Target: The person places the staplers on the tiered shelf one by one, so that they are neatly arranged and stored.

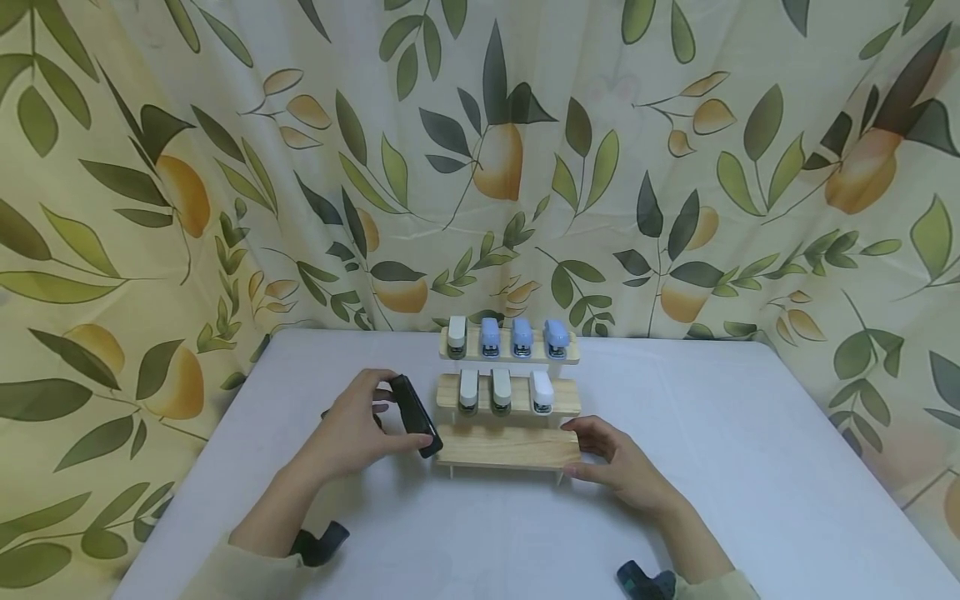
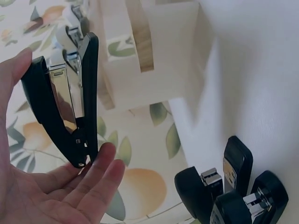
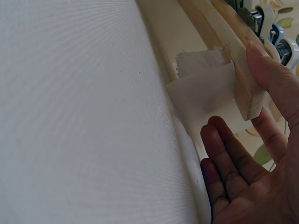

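My left hand holds a black stapler by its two ends, between thumb and fingers. The stapler is tilted, just left of the bottom wooden step of a tiered display rack. In the left wrist view its silver magazine shows between the black arms. My right hand grips the right end of that bottom step, thumb at the front edge and fingers behind. The right wrist view shows the thumb against the board end and the other fingers loosely bent beside the white support.
The middle step carries two grey-white staplers and a white one. On the top step stand another grey-white stapler and three blue staplers. More black staplers lie on the white table near my left hand. A patterned curtain hangs behind.
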Demonstrator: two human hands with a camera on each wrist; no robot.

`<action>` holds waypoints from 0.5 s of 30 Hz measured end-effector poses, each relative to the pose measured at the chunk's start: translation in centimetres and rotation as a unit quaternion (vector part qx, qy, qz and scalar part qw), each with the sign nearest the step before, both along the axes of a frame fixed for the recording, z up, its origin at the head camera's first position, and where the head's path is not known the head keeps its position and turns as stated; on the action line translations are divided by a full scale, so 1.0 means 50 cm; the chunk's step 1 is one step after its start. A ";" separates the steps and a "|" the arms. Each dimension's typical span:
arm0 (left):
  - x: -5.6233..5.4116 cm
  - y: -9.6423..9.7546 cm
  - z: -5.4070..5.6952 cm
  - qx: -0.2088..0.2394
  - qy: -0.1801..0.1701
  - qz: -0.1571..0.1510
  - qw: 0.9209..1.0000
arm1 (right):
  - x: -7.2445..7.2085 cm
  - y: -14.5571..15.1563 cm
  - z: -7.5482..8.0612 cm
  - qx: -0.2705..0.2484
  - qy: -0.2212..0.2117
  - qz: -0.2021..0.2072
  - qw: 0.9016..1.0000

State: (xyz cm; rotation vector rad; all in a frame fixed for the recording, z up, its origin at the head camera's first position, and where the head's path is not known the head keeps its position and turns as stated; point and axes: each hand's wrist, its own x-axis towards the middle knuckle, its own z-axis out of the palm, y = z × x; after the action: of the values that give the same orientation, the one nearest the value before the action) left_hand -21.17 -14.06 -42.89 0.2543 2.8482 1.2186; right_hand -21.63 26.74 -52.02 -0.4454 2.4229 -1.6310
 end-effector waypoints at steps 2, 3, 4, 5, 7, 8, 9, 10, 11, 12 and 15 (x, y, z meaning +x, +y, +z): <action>0.005 0.002 -0.001 0.001 0.001 -0.002 1.000 | 0.000 0.000 0.000 0.001 0.000 -0.001 1.000; 0.008 0.004 -0.001 0.001 0.001 -0.002 1.000 | 0.000 -0.001 0.000 0.002 0.000 -0.002 1.000; 0.011 0.005 -0.001 0.004 -0.001 -0.003 1.000 | 0.001 -0.001 0.000 0.003 0.000 -0.003 1.000; 0.014 0.006 -0.002 0.006 -0.003 -0.003 1.000 | 0.001 -0.001 0.000 0.003 0.000 -0.004 1.000; 0.020 0.009 -0.003 0.009 -0.008 -0.005 1.000 | 0.001 -0.001 0.001 0.005 0.000 -0.005 1.000; 0.023 0.011 -0.004 0.011 -0.011 -0.007 1.000 | 0.001 -0.001 0.001 0.005 0.000 -0.006 1.000; 0.026 0.013 -0.004 0.012 -0.015 -0.008 1.000 | 0.002 -0.001 0.002 0.007 0.000 -0.006 1.000; 0.028 0.014 -0.005 0.013 -0.017 -0.009 1.000 | 0.002 -0.001 0.002 0.008 0.001 -0.007 1.000; 0.031 0.016 -0.006 0.013 -0.020 -0.009 1.000 | 0.001 -0.001 0.002 0.009 0.001 -0.007 1.000; 0.033 0.017 -0.007 0.012 -0.021 -0.010 1.000 | 0.001 -0.001 0.001 0.009 0.002 -0.007 1.000; 0.040 0.022 -0.009 0.012 -0.027 -0.009 1.000 | 0.002 -0.001 0.000 0.011 0.006 -0.006 1.000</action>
State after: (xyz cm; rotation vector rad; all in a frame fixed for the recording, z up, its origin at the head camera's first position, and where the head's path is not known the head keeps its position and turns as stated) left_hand -19.19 -12.95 -43.36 0.2431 2.7820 1.2366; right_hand -21.55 26.69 -52.01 -0.4385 2.4538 -1.6100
